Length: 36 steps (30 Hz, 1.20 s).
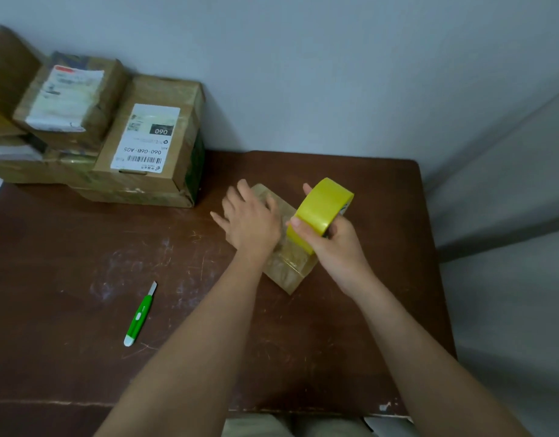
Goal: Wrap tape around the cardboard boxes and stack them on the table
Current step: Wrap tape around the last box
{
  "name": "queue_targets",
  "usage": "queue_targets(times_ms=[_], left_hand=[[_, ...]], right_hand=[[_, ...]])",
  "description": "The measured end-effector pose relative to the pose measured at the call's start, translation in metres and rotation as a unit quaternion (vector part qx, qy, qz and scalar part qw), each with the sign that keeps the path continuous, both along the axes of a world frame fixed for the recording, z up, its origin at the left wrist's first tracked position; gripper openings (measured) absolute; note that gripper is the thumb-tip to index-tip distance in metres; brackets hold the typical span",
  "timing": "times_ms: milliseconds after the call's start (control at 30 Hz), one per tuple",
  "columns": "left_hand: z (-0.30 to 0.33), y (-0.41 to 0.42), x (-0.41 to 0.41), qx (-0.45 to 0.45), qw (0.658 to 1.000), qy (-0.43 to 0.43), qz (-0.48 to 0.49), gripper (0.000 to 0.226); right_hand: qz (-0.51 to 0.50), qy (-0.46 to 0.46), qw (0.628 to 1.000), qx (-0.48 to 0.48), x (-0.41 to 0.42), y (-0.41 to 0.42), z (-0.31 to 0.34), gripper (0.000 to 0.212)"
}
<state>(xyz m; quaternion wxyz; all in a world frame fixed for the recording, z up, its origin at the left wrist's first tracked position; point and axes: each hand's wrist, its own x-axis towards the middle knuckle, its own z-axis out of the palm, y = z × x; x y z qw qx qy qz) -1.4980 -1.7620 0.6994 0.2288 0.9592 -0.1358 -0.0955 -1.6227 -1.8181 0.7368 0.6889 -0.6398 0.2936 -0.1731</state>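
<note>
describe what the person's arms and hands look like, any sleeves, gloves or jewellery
Both forearms are bare right up to the frame edge, with no sleeves in view. The left hand and right hand wear no gloves, and no rings, watch or wristband are visible.

Shiny yellow tape roll (319, 212), tape-glossy cardboard box (286, 269), scratched dull brown wood tabletop (82, 247), smooth green plastic cutter (139, 315).

bare forearms, no sleeves, pale trousers (271, 427)
</note>
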Motion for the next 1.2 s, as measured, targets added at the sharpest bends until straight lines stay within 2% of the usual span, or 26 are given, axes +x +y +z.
queue_targets(times_ms=[67, 167, 267, 367, 433, 533, 567, 667, 800, 933, 1067, 1200], left_hand=[[-0.011, 0.006, -0.005, 0.044, 0.999, -0.015, -0.017, 0.062], [-0.021, 0.020, -0.012, 0.026, 0.999, -0.035, -0.014, 0.062], [-0.022, 0.022, -0.009, 0.025, 0.999, -0.034, -0.027, 0.063], [-0.021, 0.027, -0.008, 0.023, 0.998, -0.030, -0.045, 0.064], [-0.021, 0.032, -0.009, 0.011, 0.998, -0.037, -0.056, 0.063], [-0.020, 0.034, -0.008, 0.006, 0.997, -0.037, -0.063, 0.062], [-0.020, 0.033, -0.008, 0.007, 0.997, -0.034, -0.063, 0.062], [-0.020, 0.032, -0.009, 0.010, 0.998, -0.034, -0.061, 0.063], [-0.020, 0.033, -0.009, 0.014, 0.998, -0.032, -0.061, 0.062], [-0.020, 0.033, -0.009, 0.012, 0.998, -0.032, -0.061, 0.062], [-0.020, 0.033, -0.010, 0.008, 0.997, -0.033, -0.063, 0.063], [-0.022, 0.032, -0.009, 0.008, 0.998, -0.035, -0.060, 0.063]], right_hand=[[0.005, 0.006, 1.000, 0.001, -0.004, 0.001, 0.002, 0.057], [0.031, 0.018, 0.999, -0.034, -0.013, 0.001, 0.003, 0.056], [-0.003, -0.008, 1.000, -0.025, -0.017, 0.004, -0.001, 0.039], [-0.083, -0.031, 0.996, 0.032, -0.008, -0.005, 0.001, 0.019], [-0.123, -0.041, 0.990, 0.045, -0.003, -0.025, 0.001, 0.022], [-0.099, -0.027, 0.995, -0.005, 0.004, -0.048, -0.003, 0.042], [-0.091, -0.012, 0.996, -0.014, 0.005, -0.052, -0.007, 0.043], [-0.107, 0.024, 0.994, -0.021, 0.005, -0.058, -0.020, 0.018], [-0.110, 0.035, 0.993, -0.002, 0.003, -0.061, -0.033, 0.022], [-0.112, 0.037, 0.993, -0.012, 0.004, -0.065, -0.047, 0.014], [-0.085, 0.056, 0.994, -0.034, 0.004, -0.067, -0.057, 0.044], [-0.067, 0.076, 0.994, -0.047, 0.004, -0.065, -0.067, 0.049]])
